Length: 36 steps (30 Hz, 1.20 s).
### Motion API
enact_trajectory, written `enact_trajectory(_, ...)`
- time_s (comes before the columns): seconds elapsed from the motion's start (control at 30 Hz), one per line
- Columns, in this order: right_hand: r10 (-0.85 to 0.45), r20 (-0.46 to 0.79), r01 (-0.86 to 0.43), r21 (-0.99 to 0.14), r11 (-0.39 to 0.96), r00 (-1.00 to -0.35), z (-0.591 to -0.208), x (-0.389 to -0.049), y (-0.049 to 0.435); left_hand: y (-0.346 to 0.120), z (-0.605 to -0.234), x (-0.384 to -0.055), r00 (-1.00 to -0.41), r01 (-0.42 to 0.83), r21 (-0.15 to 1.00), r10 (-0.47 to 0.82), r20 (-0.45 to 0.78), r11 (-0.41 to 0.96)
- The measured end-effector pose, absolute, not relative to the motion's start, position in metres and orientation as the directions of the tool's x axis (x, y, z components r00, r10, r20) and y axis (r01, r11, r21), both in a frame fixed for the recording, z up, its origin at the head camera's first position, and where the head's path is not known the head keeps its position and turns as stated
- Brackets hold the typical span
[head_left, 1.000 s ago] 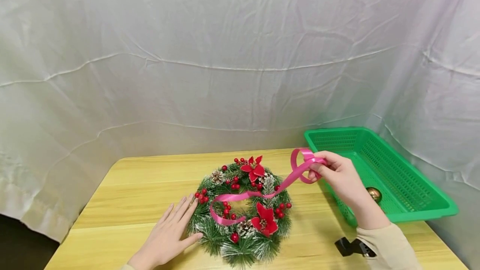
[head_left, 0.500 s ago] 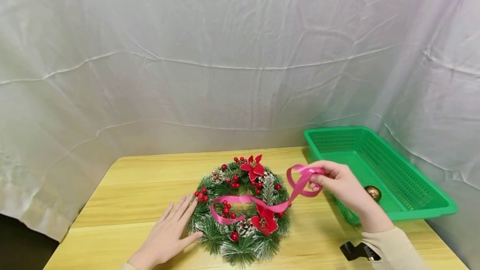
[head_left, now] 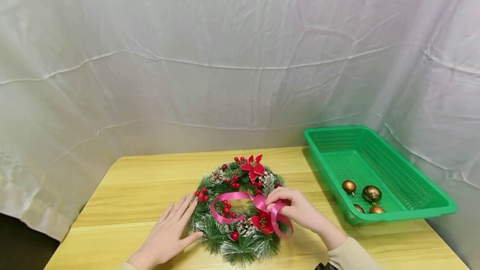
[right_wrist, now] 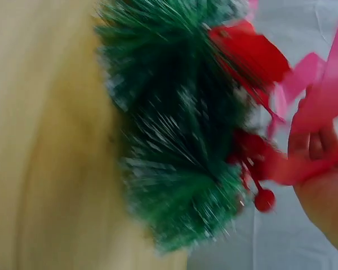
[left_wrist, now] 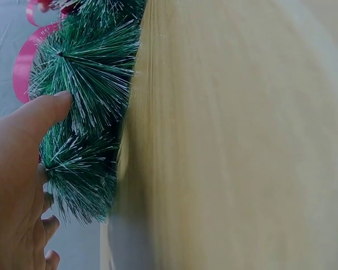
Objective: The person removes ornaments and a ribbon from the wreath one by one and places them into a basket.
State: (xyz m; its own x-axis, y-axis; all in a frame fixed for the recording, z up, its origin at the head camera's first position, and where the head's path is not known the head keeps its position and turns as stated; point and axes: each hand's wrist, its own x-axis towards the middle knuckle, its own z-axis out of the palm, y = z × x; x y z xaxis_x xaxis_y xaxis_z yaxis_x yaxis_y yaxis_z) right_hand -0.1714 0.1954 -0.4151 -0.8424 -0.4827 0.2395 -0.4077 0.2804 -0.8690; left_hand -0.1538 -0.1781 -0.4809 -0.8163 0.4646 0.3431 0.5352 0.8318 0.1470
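A green wreath (head_left: 240,249) with red berries, pinecones and red poinsettias lies on the wooden table. My left hand (head_left: 168,230) rests at the wreath's left side with its fingers straight; in the left wrist view its thumb (left_wrist: 53,108) touches the needles. A pink ribbon (head_left: 232,196) curves across the wreath's middle. Above the wreath's right side, my right hand (head_left: 296,209) pinches the ribbon, and a loop of it hangs below the fingers beside the lower poinsettia (head_left: 258,222). The right wrist view is blurred, with ribbon partly covering the right hand (right_wrist: 327,191).
A green plastic basket (head_left: 412,178) stands at the table's right, holding several bronze ornament balls (head_left: 372,193). A grey-white cloth (head_left: 225,74) hangs behind the table (head_left: 123,191) and at both sides.
My right hand has moved left and down from beside the basket to the wreath, carrying the ribbon. Several balls in the basket have come into view. My left hand has stayed put.
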Motion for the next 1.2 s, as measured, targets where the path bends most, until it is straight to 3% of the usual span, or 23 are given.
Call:
enact_trajectory(0.13,-0.455,0.286,-0.463,-0.816,0.346,-0.844,-0.424,-0.17,0.185,-0.178,-0.481,-0.154,-0.821,0.532,0.151,0.464,0.333,0.833)
enact_trajectory(0.33,-0.436,0.25,-0.452,-0.768,0.454,-0.864,-0.429,-0.17,0.18,-0.179,-0.482,-0.155,-0.827,0.527,0.151,0.464,0.316,0.836)
enact_trajectory(0.63,-0.462,0.287,-0.524,-0.658,0.541,-0.839,-0.434,-0.172,0.173,-0.179,-0.483,-0.155,-0.83,0.524,0.155,0.461,0.312,0.837)
enact_trajectory(0.93,-0.474,0.178,-0.447,-0.705,0.55,-0.863,-0.427,-0.167,0.173,-0.178,-0.481,-0.154,-0.836,0.52,0.176,0.455,0.307,0.836)
enact_trajectory(1.2,-0.463,0.232,-0.489,-0.656,0.574,-0.855,-0.43,-0.167,0.161,-0.178,-0.479,-0.153,-0.847,0.504,0.177,0.443,0.294,0.845)
